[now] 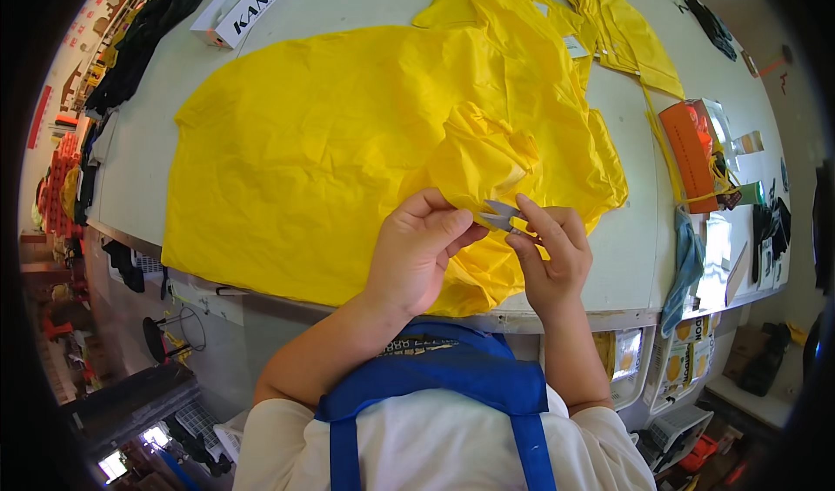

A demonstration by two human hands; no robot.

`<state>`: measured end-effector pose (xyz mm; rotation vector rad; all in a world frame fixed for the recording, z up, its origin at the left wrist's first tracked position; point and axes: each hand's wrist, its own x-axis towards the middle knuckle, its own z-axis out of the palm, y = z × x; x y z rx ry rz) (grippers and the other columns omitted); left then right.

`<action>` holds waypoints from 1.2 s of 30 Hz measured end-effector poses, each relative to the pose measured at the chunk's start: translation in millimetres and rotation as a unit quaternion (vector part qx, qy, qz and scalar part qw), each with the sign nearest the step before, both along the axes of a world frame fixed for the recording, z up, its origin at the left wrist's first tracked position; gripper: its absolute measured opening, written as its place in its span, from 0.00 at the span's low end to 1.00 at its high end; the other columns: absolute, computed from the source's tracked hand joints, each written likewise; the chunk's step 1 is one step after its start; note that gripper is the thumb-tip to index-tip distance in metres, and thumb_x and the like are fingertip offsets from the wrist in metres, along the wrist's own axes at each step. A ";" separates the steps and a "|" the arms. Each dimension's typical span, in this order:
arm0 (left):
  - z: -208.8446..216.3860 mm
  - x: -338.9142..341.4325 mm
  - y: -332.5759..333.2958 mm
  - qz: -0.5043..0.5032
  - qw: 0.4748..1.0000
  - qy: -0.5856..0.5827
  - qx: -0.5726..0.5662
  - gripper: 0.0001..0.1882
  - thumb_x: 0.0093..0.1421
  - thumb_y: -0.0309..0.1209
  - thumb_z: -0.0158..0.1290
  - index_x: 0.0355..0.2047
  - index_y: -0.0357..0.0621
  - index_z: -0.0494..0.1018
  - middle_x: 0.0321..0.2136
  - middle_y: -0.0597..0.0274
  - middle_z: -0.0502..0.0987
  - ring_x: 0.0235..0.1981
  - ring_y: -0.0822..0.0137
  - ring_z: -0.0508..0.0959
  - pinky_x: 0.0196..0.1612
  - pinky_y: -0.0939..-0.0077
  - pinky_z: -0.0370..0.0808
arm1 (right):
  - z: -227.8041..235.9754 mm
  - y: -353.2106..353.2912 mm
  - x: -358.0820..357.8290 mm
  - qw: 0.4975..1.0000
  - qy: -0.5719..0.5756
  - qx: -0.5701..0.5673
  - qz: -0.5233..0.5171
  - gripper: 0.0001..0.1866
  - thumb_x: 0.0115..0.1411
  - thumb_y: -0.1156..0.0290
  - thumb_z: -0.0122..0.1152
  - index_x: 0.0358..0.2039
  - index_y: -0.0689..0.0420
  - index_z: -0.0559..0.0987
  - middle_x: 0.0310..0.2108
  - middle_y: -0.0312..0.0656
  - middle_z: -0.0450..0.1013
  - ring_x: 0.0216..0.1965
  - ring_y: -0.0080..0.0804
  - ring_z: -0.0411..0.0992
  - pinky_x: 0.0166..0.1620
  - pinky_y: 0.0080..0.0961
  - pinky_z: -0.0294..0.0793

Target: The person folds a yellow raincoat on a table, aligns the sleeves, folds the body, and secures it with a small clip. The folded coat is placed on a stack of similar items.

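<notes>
A large yellow garment (322,152) of smooth, wrinkled fabric lies spread over the table in front of me. Its nearer right part is bunched up into a raised fold (487,152). My left hand (410,252) pinches the yellow fabric between thumb and fingers at the base of that fold. Small thread snips (502,215) are in my right hand (557,252), gripped between thumb and fingers. Their blades point left, apart from each other, close to the fingertips of my left hand. Exactly what lies between the blades is too small to tell.
A white box (248,13) stands at the far left near dark cloth (148,39). More yellow pieces (622,39) are stacked at the far right. An orange box (691,152) and a hanging blue cloth (684,269) are on the right. White baskets (635,369) sit below the table edge.
</notes>
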<state>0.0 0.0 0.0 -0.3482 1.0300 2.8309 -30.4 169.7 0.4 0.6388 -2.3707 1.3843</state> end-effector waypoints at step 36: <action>12.8 23.6 -23.2 -0.017 0.817 0.105 -0.566 0.29 0.48 0.17 0.57 0.51 0.45 0.64 0.34 0.56 0.75 0.36 0.65 0.77 0.36 0.72 0.74 | -60.1 -14.6 -12.7 0.838 -0.446 -0.253 0.189 0.11 0.50 0.79 0.62 0.32 0.59 0.70 0.30 0.33 0.70 0.31 0.22 0.67 0.36 0.20 0.68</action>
